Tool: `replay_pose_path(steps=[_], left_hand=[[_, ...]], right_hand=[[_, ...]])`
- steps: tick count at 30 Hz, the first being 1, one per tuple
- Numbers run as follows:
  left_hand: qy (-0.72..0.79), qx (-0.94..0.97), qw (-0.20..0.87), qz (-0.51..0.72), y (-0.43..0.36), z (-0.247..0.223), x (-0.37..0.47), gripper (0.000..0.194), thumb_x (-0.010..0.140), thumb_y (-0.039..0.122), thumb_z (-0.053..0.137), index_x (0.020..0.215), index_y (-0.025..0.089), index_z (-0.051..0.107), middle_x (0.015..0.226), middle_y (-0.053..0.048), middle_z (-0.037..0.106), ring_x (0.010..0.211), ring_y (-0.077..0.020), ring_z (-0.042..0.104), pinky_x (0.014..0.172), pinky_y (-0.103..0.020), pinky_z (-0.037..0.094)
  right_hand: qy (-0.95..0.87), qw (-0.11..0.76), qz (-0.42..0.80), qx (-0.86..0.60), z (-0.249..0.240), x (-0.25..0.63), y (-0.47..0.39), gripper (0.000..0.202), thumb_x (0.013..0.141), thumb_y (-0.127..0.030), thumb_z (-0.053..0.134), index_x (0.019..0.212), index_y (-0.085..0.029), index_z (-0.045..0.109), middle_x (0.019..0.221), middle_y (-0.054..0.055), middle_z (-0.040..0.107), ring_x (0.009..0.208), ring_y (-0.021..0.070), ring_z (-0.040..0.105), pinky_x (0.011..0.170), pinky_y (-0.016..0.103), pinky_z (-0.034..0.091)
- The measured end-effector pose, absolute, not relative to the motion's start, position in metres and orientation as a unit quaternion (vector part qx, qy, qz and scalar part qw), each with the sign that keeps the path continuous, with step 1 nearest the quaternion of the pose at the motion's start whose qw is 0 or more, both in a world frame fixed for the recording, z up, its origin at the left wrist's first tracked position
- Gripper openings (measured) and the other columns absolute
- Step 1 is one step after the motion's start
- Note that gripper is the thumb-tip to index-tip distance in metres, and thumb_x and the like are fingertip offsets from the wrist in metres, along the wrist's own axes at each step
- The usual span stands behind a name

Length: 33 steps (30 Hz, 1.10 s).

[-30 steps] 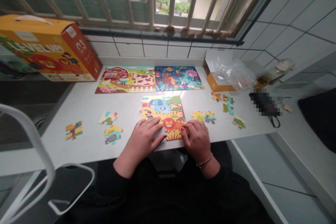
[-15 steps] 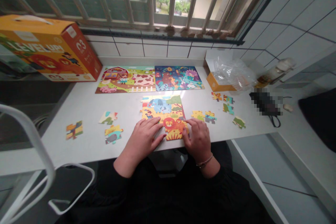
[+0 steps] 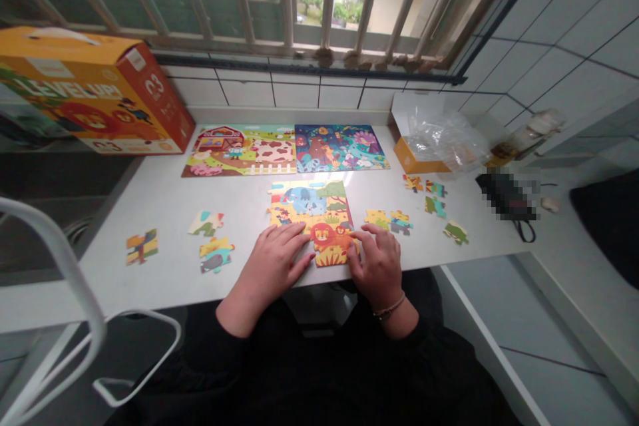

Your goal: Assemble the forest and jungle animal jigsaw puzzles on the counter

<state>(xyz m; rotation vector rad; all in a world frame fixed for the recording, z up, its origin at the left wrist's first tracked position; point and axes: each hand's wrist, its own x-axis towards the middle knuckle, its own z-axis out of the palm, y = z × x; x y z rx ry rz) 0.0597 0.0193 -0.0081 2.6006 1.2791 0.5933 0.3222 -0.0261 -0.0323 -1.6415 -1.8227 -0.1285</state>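
Note:
A partly joined animal puzzle (image 3: 305,201), with a blue elephant at the top and lions below, lies near the table's front edge. My left hand (image 3: 273,254) rests flat over its lower left side, fingers stretched and thumb apart, holding nothing. At the lower right, my right hand (image 3: 375,258) has its thumb and curled index finger on the edge of an orange lion puzzle piece (image 3: 340,238). Some of the puzzle's left side is hidden under my left fingers. Just beyond my right fingers lie two joined loose pieces (image 3: 389,220).
Loose pieces lie left (image 3: 142,246) and right (image 3: 455,232). Behind are a finished farm puzzle (image 3: 239,152) and a sea puzzle (image 3: 340,148). An orange puzzle box (image 3: 164,103) stands back left; an opened box with clear plastic (image 3: 424,163) sits back right. A white tube frame (image 3: 82,279) rises front left.
My right index finger has shifted very slightly at the lion piece's edge. My left hand and the puzzle stay where they were.

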Motion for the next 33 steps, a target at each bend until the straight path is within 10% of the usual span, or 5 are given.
replay_pose_path(steps=[5, 18, 27, 33], left_hand=[[0.453, 0.844, 0.069, 0.278, 0.019, -0.012, 0.057, 0.049, 0.111, 0.037, 0.06, 0.157, 0.02, 0.052, 0.156, -0.018, 0.067, 0.146, -0.0338, 0.062, 0.121, -0.054, 0.051], [0.512, 0.794, 0.008, 0.326, 0.009, -0.013, 0.023, 0.024, 0.113, 0.03, 0.056, 0.133, 0.018, 0.06, 0.127, -0.015, 0.075, 0.12, -0.0338, 0.07, 0.106, -0.053, 0.057], [0.526, 0.796, 0.012, 0.3, 0.01, -0.02, 0.028, 0.027, 0.11, 0.03, 0.058, 0.133, 0.017, 0.061, 0.134, -0.018, 0.072, 0.125, -0.037, 0.066, 0.108, -0.056, 0.056], [0.534, 0.793, 0.021, 0.293, 0.008, -0.02, 0.029, 0.022, 0.108, 0.027, 0.06, 0.127, 0.017, 0.064, 0.132, -0.018, 0.072, 0.125, -0.0365, 0.066, 0.107, -0.055, 0.056]], right_hand=[[-0.667, 0.324, -0.073, -0.667, -0.034, 0.331, -0.022, 0.032, 0.108, -0.035, 0.06, 0.133, -0.019, 0.072, 0.14, 0.018, 0.069, 0.133, 0.0368, 0.059, 0.115, 0.056, 0.044], [-0.667, 0.186, -0.084, -0.716, -0.028, 0.368, -0.03, 0.048, 0.111, -0.042, 0.056, 0.147, -0.011, 0.066, 0.124, 0.021, 0.073, 0.114, 0.0357, 0.065, 0.099, 0.047, 0.051], [-0.629, 0.063, -0.036, -0.774, 0.001, 0.372, 0.014, 0.035, 0.107, -0.048, 0.068, 0.111, -0.015, 0.077, 0.108, 0.02, 0.075, 0.098, 0.0334, 0.072, 0.08, 0.04, 0.051], [-0.671, 0.08, -0.046, -0.736, 0.003, 0.383, 0.011, 0.031, 0.107, -0.04, 0.066, 0.12, -0.014, 0.077, 0.109, 0.018, 0.081, 0.097, 0.0316, 0.076, 0.079, 0.038, 0.054]])
